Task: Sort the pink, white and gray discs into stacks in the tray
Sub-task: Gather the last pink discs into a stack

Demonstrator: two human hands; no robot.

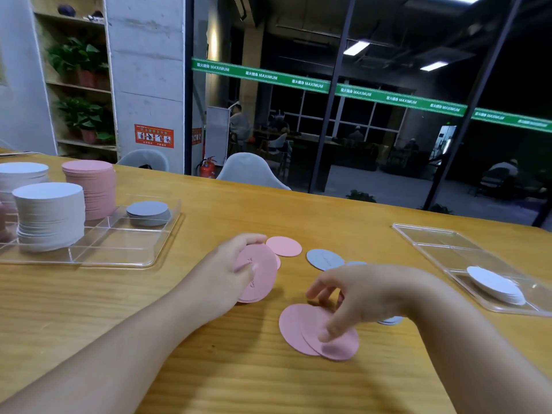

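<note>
My left hand (227,270) grips a small pile of pink discs (260,276), tilted up off the wooden table. My right hand (352,297) reaches down with its fingers on two overlapping pink discs (298,327) lying flat near the table's front. A single pink disc (283,246) and a gray disc (324,259) lie behind the hands. A pale disc (391,320) peeks out from under my right wrist. The clear tray (125,255) at the left holds a tall white stack (49,215), a tall pink stack (91,186) and a low gray stack (148,213).
A second clear tray (448,249) at the right holds a short white stack (495,283). Another white stack (21,174) stands at the far left. Gray chairs (251,171) stand behind the table's far edge, with a glass wall beyond.
</note>
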